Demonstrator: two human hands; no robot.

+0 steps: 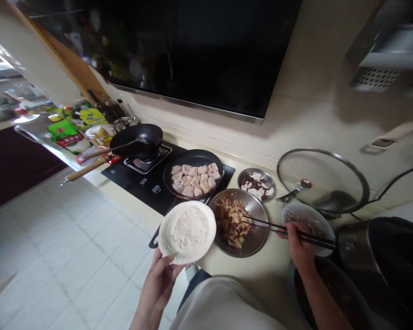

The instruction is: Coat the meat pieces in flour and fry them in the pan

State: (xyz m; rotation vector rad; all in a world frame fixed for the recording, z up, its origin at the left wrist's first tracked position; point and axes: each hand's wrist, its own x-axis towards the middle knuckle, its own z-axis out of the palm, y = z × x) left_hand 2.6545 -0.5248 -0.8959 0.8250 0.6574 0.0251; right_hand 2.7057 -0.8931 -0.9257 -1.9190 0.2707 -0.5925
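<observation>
Chopsticks (282,228) in my right hand (298,247), pinched shut, run leftward into the steel bowl (253,243) of meat pieces (233,221). My left hand (158,284) grips the white flour bowl (187,231), just beside it, nearer the pan (192,176). Fingertips under that bowl are hidden.

bare forearms, no sleeves in view; light grey garment over torso, dark blue piece beside it.
</observation>
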